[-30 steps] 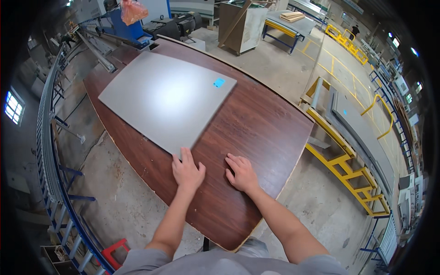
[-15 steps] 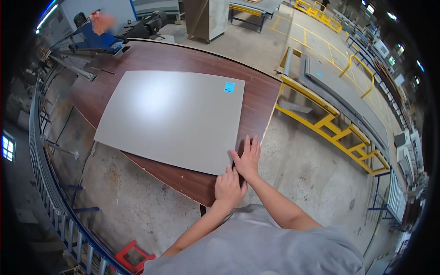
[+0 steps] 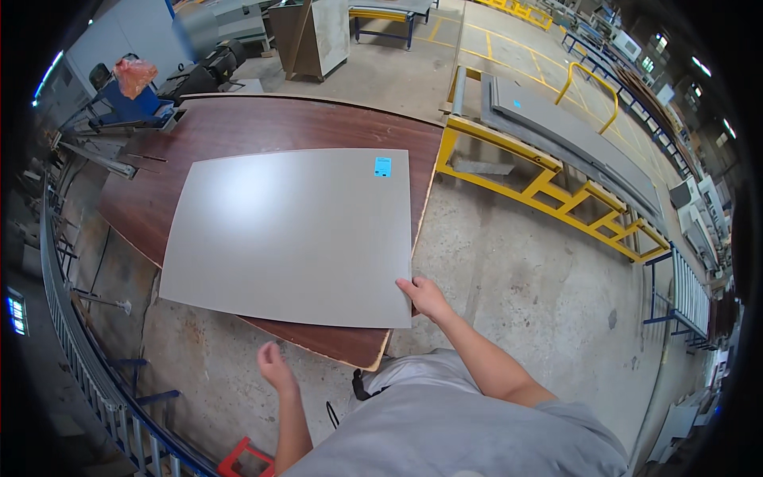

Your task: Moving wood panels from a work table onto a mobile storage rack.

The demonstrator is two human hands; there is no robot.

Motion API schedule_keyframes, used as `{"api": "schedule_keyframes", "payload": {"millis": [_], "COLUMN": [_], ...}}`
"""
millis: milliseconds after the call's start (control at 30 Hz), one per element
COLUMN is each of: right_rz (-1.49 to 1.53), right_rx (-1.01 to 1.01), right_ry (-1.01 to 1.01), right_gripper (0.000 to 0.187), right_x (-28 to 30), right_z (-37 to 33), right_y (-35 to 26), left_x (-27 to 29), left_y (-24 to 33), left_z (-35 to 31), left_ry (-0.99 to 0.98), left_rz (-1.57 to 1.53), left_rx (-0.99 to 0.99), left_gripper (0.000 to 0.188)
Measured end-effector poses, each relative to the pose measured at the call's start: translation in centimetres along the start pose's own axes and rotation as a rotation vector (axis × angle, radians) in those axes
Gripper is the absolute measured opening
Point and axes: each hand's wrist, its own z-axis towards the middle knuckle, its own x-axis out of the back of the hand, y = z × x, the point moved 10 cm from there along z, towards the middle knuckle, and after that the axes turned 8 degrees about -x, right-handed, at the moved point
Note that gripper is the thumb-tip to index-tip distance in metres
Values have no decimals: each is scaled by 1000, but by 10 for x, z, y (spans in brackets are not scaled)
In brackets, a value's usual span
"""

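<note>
Grey panel (image 3: 290, 238) lies on the brown worktop (image 3: 318, 123), its eight o'clock corner overhanging; right hand (image 3: 427, 298) grips the edge near four o'clock, thumb on top. Left hand (image 3: 276, 367) hangs apart at six o'clock, fingers loosely curled, seemingly empty. One-sided pull could swing or tip the overhanging corner.

The person wears a plain, soft grey shirt (image 3: 477, 433). Its short right sleeve (image 3: 580, 429) is loose-cut, leaving the right arm (image 3: 489, 350) bare down to the fingers (image 3: 408, 287). Paler, creased grey cloth (image 3: 429, 368) shows at the front, trousers or hem unclear.
</note>
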Motion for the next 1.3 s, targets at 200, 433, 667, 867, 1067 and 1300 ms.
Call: {"api": "schedule_keyframes", "payload": {"millis": [200, 433, 667, 867, 1067, 1300], "right_rz": [-21, -112, 127, -1, -133, -190], "right_rx": [8, -87, -86, -6, 90, 44], "right_ry": [-60, -107, 121, 443, 498, 523], "right_gripper": [46, 44, 49, 61, 65, 62], "right_x": [-1, 42, 109, 120, 137, 202], "right_z": [7, -41, -13, 10, -2, -11], "right_y": [13, 35, 22, -7, -10, 39], "left_x": [29, 27, 30, 11, 7, -13], "left_y": [-32, -24, -29, -3, -10, 116], "left_z": [32, 50, 64, 96, 98, -10], "left_ry": [73, 36, 160, 113, -83, 57], "left_rz": [-312, -304, -719, -841, -779, -508], "left_rx": [287, 293, 359, 314, 233, 20], "left_gripper": [49, 62, 69, 57, 54, 53]}}
